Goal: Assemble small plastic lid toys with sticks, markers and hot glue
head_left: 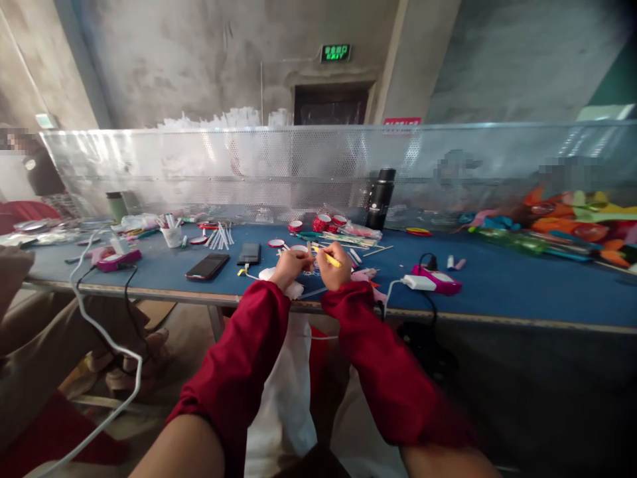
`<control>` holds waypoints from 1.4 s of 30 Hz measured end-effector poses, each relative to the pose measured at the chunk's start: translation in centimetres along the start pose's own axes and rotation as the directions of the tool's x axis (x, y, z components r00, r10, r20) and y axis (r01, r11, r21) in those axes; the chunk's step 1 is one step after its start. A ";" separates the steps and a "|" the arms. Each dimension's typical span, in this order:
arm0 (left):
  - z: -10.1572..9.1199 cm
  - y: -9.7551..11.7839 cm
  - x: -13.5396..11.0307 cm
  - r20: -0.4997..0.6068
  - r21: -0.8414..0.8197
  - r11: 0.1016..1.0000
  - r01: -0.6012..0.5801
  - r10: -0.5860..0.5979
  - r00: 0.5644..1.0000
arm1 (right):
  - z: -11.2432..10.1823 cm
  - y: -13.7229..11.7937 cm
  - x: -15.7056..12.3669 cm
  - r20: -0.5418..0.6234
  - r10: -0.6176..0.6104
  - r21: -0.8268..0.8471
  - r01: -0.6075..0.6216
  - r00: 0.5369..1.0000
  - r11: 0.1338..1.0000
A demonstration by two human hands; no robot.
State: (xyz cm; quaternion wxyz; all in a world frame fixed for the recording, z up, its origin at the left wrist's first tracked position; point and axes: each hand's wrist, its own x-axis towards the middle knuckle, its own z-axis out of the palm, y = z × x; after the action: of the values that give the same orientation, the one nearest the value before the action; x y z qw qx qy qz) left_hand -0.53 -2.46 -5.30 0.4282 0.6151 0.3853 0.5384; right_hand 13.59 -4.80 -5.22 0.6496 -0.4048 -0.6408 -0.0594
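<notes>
My left hand (289, 266) and my right hand (334, 264) meet close together over the near edge of the blue table (522, 292), both in dark red sleeves. My right hand is closed on a thin yellow stick (330, 259) that points left toward my left hand. The fingers of my left hand are curled and pinch something small I cannot make out. A white cloth or bag (293, 290) lies under my left wrist. Loose white and yellow sticks (348, 244) lie just behind my hands.
Two phones (208, 266) (249, 253) lie left of my hands. Red tape rolls (326, 222), a black flask (380, 198), a white cup of sticks (172, 235), pink glue guns (438, 281) (117, 259) with cables, and colourful plastic parts (572, 226) crowd the table. A perforated metal screen (298, 166) backs it. Another person sits at left.
</notes>
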 end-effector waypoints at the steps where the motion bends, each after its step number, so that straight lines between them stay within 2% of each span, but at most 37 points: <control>1: 0.0 0.0 0.0 0.005 0.000 1.000 -0.007 0.007 1.000 | -0.1 -0.1 0.0 0.018 -0.004 0.013 0.004 1.000 1.000; 5: -0.2 -0.4 0.2 0.020 0.006 1.000 -0.023 0.023 1.000 | -0.2 -0.5 -0.1 0.068 -0.015 0.012 0.014 0.998 1.000; 11: -0.2 -0.7 0.5 0.024 0.012 1.000 -0.008 0.007 1.000 | -0.1 -0.4 0.0 0.007 -0.006 -0.003 0.006 1.000 1.000; 16: -0.3 -0.7 0.6 0.029 0.026 1.000 -0.017 0.016 0.999 | 0.0 -0.3 0.0 0.065 -0.051 -0.003 0.052 0.997 0.999; 21: 0.0 -0.3 0.5 0.018 -0.003 1.000 -0.021 0.021 1.000 | -0.1 -0.1 0.1 -0.010 -0.015 -0.026 0.015 1.000 1.000; 28: 0.1 -0.1 0.3 0.017 -0.021 1.000 -0.024 0.024 1.000 | 0.1 -0.2 -0.1 0.082 -0.038 0.052 0.034 0.996 0.998; 34: 0.1 -0.2 0.4 0.016 -0.015 1.000 -0.017 0.017 1.000 | -0.2 -0.3 0.0 -0.001 0.017 0.013 -0.017 1.000 1.000; 39: -0.1 -0.6 0.6 0.037 -0.013 0.999 -0.034 0.034 0.999 | 0.0 -0.3 0.0 0.077 -0.030 0.054 0.026 0.997 0.998; 42: -0.2 -0.8 0.8 0.037 -0.005 0.999 -0.037 0.037 0.999 | 0.1 0.0 0.0 0.068 -0.025 0.022 0.024 0.997 0.999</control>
State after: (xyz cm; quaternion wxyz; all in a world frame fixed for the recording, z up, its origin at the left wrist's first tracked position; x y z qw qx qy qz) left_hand -0.64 -1.46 -5.77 0.4264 0.6311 0.3648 0.5355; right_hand 13.49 -4.71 -5.28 0.6307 -0.3918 -0.6683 -0.0467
